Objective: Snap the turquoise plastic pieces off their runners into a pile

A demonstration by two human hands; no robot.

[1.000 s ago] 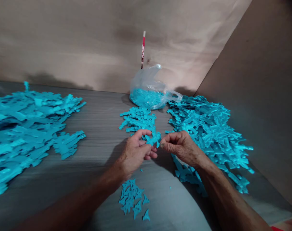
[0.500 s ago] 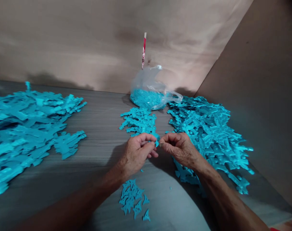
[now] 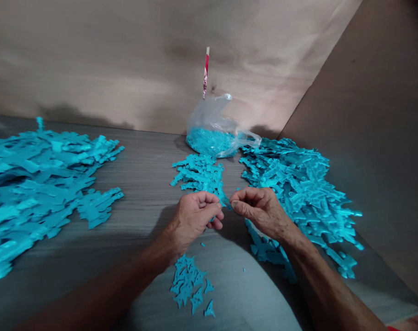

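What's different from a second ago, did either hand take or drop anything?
The blue piece that showed between the fingertips is now nearly hidden inside the closed left hand; only a sliver shows. The right hand has drawn slightly apart from it, fingers pinched. Nothing visibly dropped. The small pile, side heaps and bag are unchanged.

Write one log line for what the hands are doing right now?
left hand: curled shut, contents hidden | right hand: pinching, contents hidden | small blue pieces: near | bag: far

Matt turquoise plastic pieces [image 3: 298,184], clear glossy plastic bag [image 3: 217,122], wood-grain table [image 3: 143,184]
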